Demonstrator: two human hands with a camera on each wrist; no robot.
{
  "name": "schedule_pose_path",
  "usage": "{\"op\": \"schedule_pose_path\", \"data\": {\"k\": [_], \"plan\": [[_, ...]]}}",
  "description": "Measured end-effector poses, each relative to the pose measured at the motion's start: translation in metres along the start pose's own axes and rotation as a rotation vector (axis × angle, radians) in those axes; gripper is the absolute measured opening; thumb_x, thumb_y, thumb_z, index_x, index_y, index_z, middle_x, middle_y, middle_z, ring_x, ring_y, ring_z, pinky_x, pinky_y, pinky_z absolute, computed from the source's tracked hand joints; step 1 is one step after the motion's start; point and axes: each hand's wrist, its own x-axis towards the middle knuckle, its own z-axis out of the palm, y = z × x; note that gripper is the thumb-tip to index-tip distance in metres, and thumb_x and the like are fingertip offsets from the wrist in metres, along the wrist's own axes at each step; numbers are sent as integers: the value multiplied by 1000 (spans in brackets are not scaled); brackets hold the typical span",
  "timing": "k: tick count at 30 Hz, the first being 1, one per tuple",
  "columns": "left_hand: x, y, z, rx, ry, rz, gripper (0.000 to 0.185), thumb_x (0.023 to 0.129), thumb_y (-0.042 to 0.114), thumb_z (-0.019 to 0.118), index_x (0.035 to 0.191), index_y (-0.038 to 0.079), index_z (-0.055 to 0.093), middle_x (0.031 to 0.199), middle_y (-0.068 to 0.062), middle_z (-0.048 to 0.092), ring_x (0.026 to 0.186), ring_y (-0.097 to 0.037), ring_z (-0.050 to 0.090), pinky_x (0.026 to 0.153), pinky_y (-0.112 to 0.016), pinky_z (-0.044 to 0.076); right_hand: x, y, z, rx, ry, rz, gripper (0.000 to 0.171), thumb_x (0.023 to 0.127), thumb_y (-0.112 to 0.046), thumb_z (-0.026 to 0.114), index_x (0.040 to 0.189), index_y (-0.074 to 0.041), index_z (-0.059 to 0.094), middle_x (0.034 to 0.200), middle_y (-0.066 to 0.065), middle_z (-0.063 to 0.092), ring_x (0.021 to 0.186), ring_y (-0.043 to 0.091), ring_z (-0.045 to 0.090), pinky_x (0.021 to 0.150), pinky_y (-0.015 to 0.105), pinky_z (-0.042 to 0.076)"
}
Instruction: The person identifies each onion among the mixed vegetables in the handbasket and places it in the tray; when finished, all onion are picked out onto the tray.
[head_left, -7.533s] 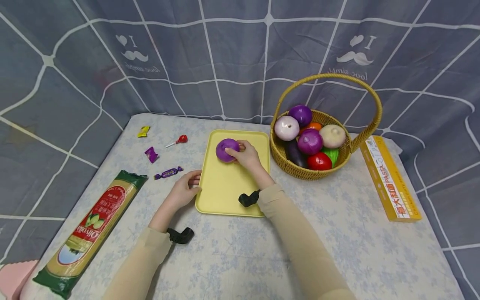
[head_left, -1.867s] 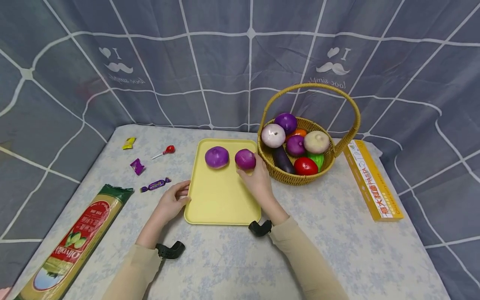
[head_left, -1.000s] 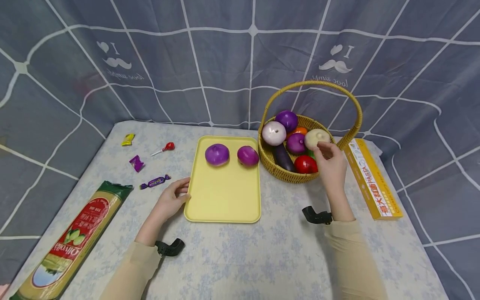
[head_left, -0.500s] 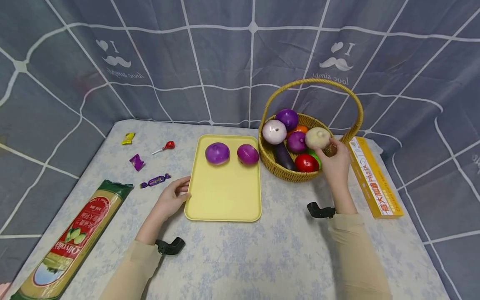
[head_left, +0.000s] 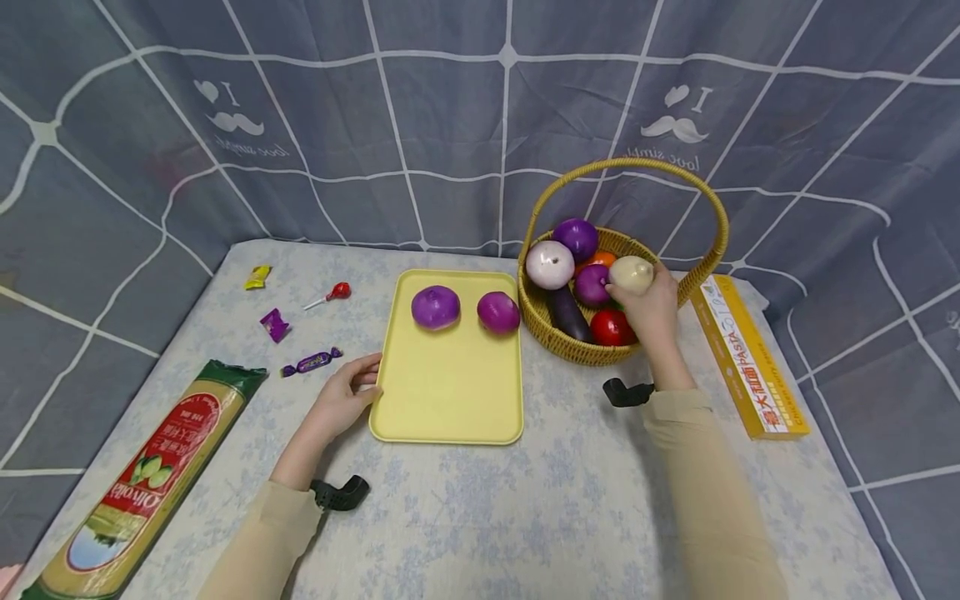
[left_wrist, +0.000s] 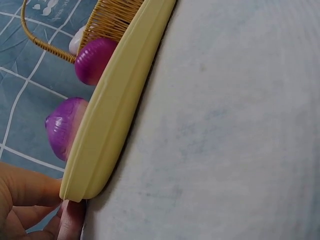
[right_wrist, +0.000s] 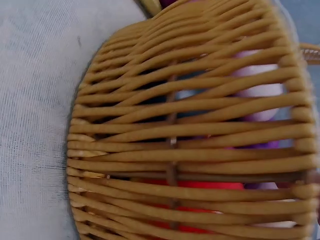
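Observation:
My left hand [head_left: 347, 397] holds the left edge of a yellow tray [head_left: 446, 400], thumb at the rim and fingers against its side and underside, as the left wrist view shows. On the tray sit two purple onions, a broad one [head_left: 435, 307] and a smaller magenta one [head_left: 498, 312]. Reaching into the wicker basket [head_left: 581, 353], my right hand [head_left: 654, 310] grips a cream-white onion [head_left: 632, 273], thumb on its near side; the far fingers are hidden. In the right wrist view the basket wall [right_wrist: 200, 130] blocks sight of the hand.
The basket also holds a dark eggplant [head_left: 569, 315], a red tomato [head_left: 611, 327], a whitish onion [head_left: 550, 265] and more purple ones. Its tall handle [head_left: 637, 162] arches overhead. A pasta box [head_left: 750, 358] lies right; a spaghetti bag [head_left: 150, 483], candies [head_left: 311, 362] and a lollipop [head_left: 340, 291] lie left.
My right hand let go of the magenta onion on the tray, moved right to the basket and closed round the cream-white onion, which has tilted slightly. The left hand stays at the tray.

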Motion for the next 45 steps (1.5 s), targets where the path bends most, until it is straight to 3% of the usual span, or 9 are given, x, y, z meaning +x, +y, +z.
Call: {"op": "schedule_pose_path", "data": {"k": [11,20,25,32,45], "plan": [[0,1,3,-15,-13,0,56,97,-1,53,150,0,37,139,-23,49,123,-35,52,94,-39,50,1,6,10,-64,28,-16,85,84,-31,75,148,6,32,147,28,35,135,42,38,115,51,31],[0,0,2,-8,-3,14,56,96,-2,53,150,-1,37,138,-23,50,122,-36,52,95,-40,49,-22,-7,3,-17,24,-49,87,83,-38,77,149,-1,35,148,23,38,135,39,40,114,52,34],[0,0,1,-13,-4,-1,56,97,-1,53,150,1,37,140,-22,49,123,-35,52,96,-40,48,-40,-21,8,61,-21,-100,88,81,-39,79,151,-5,36,149,19,39,135,34,41,110,49,38],[1,-1,3,-17,-10,-11,56,97,-1,53,150,1,37,140,-22,49,123,-34,52,95,-38,49,-68,-40,30,247,-111,-163,86,79,-27,83,149,-5,39,141,19,43,125,29,48,107,42,45],[-1,-3,2,-15,0,4,55,97,-1,53,150,0,37,140,-22,49,123,-36,51,97,-42,48,-110,-52,79,249,-272,-248,82,77,-27,85,145,-8,45,139,13,46,123,25,49,106,41,46]]}}
